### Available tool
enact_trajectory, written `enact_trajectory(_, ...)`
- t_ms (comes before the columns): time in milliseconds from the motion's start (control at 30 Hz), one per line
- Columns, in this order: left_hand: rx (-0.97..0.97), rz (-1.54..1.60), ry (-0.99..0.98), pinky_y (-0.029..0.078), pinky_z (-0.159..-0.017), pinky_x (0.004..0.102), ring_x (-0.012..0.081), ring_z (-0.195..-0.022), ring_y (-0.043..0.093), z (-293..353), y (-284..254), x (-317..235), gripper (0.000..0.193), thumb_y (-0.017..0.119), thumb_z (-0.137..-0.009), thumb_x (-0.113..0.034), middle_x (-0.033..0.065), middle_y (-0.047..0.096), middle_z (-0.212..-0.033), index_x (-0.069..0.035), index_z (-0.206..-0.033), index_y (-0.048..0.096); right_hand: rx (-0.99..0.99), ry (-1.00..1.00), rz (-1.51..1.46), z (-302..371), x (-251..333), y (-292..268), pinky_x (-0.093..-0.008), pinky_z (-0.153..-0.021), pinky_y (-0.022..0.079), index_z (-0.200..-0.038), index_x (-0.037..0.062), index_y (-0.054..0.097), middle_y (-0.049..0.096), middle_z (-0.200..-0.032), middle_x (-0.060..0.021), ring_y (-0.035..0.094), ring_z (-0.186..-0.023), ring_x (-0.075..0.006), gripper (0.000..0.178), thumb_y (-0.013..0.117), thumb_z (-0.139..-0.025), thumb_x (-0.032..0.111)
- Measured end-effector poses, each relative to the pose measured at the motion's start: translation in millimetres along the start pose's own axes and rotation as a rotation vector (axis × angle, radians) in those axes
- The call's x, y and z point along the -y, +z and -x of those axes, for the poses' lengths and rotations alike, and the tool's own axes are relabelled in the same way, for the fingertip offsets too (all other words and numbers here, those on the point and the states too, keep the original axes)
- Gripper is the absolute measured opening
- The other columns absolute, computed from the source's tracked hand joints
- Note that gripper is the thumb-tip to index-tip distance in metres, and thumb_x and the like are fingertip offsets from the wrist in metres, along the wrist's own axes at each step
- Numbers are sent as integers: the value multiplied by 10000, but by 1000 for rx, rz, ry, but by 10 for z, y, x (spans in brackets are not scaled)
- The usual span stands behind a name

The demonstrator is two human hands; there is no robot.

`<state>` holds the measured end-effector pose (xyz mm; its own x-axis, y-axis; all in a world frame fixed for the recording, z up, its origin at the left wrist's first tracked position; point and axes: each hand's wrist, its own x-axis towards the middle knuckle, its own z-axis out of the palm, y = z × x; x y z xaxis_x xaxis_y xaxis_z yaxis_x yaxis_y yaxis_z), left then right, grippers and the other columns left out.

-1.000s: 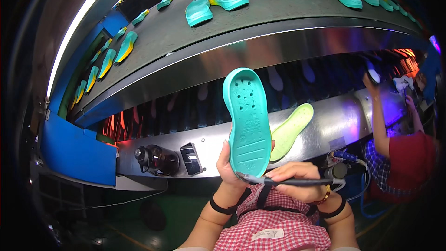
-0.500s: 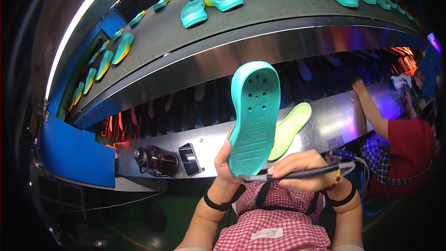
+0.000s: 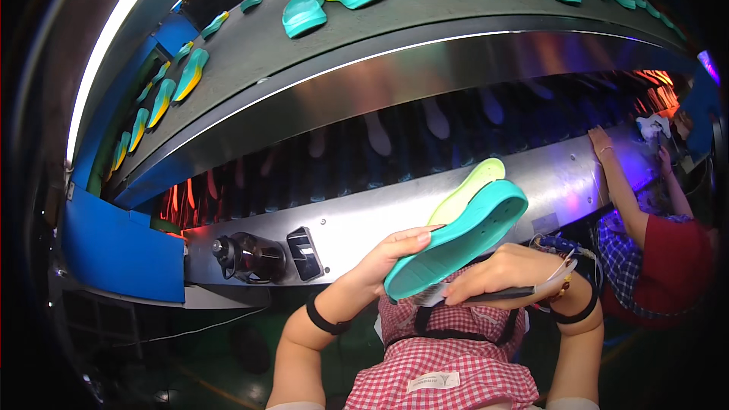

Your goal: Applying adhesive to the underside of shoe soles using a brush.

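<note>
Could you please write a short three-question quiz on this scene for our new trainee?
1. Multiple choice: what does the left hand hold?
A) a cup
B) a teal sole
C) a pair of scissors

2. True or false: the dark bottle stands to the left of the phone-like object.

3. Fill in the blank: the right hand holds a ____, its head close to the lower edge of the teal sole.

Key: 1. B; 2. true; 3. brush.
</note>
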<state>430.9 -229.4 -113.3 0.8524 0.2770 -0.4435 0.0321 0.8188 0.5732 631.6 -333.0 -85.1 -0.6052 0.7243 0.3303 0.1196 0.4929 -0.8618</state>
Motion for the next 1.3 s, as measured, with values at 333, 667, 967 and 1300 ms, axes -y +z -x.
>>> enact_trajectory(333,-48,-143,-157,464,-830,268,172,-939,579,8,-29,19,438,521,-861,-208,146,552,-1116,44,-1211,445,165,154,265,55,26,-115,-320,-740,483,-953,78,605,621,-996,-71,592,-913,-253,278,568,-682,28)
enact_trajectory(667,-90,-127,-58,464,-853,281,177,-951,575,73,-29,2,428,514,-868,-184,140,548,-1116,42,-1222,430,-98,225,198,289,-78,-259,-324,-749,483,-965,84,608,627,-978,-72,601,-888,-243,218,593,-747,88)
enact_trajectory(967,-36,84,36,459,-869,362,249,-1015,544,-97,-39,93,509,458,-877,-270,176,498,-1170,20,-1278,341,-319,247,-160,252,-143,-43,-240,-697,489,-998,30,623,651,-902,-91,619,-798,-141,244,643,-765,99)
enact_trajectory(1300,-4,326,42,446,-858,488,357,-1022,530,-233,-154,249,505,425,-873,-319,218,482,-1177,7,-1254,359,-1143,467,-148,300,-749,-30,-223,-597,489,-913,-27,620,640,-824,-97,597,-646,-104,146,578,-784,25)
